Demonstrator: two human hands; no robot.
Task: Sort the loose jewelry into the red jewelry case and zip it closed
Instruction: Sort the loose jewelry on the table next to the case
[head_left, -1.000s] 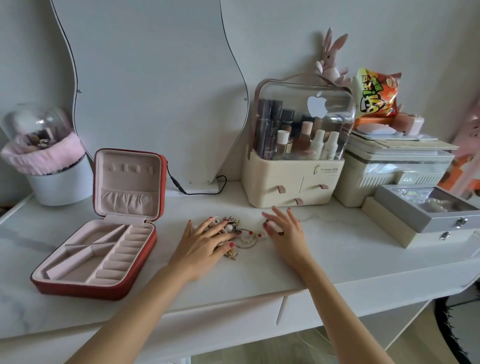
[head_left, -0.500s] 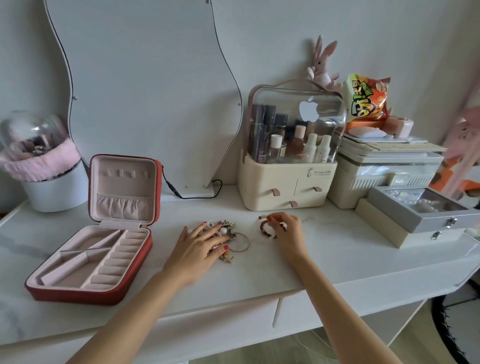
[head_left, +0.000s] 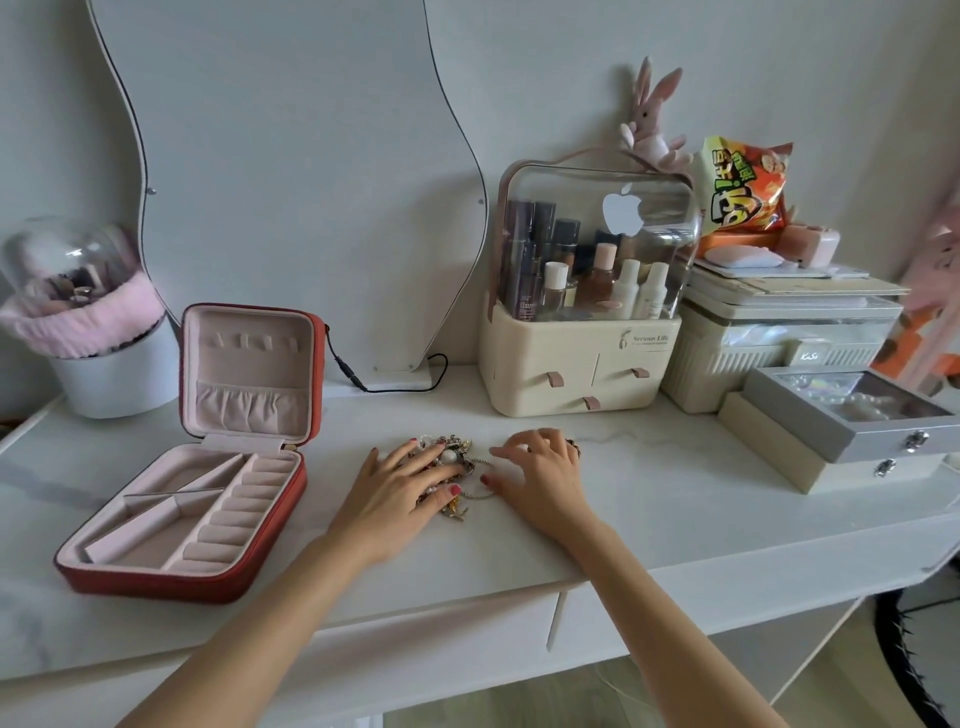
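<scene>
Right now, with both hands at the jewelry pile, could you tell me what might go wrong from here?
1. The jewelry pile looks tangled under the left hand; lifting one piece may drag others along.
2. A cord-like loop runs between the left hand and the right hand, so pulling apart could snag it.
3. The red jewelry case sits near the table front edge; a nudge might tip it off.

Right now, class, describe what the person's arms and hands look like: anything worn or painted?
Both forearms are bare, with no sleeves in view. The left hand and right hand have red-painted fingernails. No watch or bracelet shows on either wrist.
</scene>
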